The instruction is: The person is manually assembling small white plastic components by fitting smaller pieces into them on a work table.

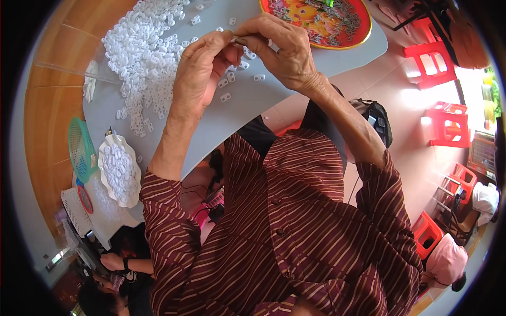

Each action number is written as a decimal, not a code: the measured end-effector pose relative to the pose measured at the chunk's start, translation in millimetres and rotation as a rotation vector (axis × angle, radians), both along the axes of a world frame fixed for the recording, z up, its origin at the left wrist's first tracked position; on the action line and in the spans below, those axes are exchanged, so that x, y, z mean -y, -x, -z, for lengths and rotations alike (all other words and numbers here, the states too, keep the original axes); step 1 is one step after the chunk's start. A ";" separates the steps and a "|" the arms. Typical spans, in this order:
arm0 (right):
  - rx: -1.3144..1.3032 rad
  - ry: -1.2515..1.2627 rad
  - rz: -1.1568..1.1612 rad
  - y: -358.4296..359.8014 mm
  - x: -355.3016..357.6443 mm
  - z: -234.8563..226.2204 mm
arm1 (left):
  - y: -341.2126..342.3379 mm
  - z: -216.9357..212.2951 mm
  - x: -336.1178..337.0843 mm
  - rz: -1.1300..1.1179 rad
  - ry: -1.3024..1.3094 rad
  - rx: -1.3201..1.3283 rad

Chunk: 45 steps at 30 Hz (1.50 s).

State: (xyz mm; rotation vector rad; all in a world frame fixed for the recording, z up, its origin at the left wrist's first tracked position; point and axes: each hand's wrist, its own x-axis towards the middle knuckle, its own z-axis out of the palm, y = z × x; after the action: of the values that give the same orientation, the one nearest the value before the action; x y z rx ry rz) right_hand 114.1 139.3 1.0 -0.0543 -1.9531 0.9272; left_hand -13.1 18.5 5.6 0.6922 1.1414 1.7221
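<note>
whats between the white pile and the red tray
In the head view, loose white pieces lie on the grey table between pile and tray, with the left hand and right hand over that stretch.

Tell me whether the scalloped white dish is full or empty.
Full: small white pieces are heaped across the dish, leaving mainly its rim showing.

This room is looking like a small home workshop: tiny white plastic pieces (142, 47) are lying heaped on a smooth grey table (216, 121), a round red tray (362, 32) is holding thin grey bits (340, 26), and red plastic stools (437, 126) are standing around.
</note>
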 end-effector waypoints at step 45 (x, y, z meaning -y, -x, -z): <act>0.425 -0.743 0.061 -34.9 -102.2 -24.1 | -26.2 14.9 -3.0 -0.108 0.157 -0.510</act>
State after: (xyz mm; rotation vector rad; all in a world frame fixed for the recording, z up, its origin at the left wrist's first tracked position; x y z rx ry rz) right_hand 149.0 241.4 25.1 0.1280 -2.5639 0.1030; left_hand 13.1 21.6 -9.2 1.0205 1.6696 1.5620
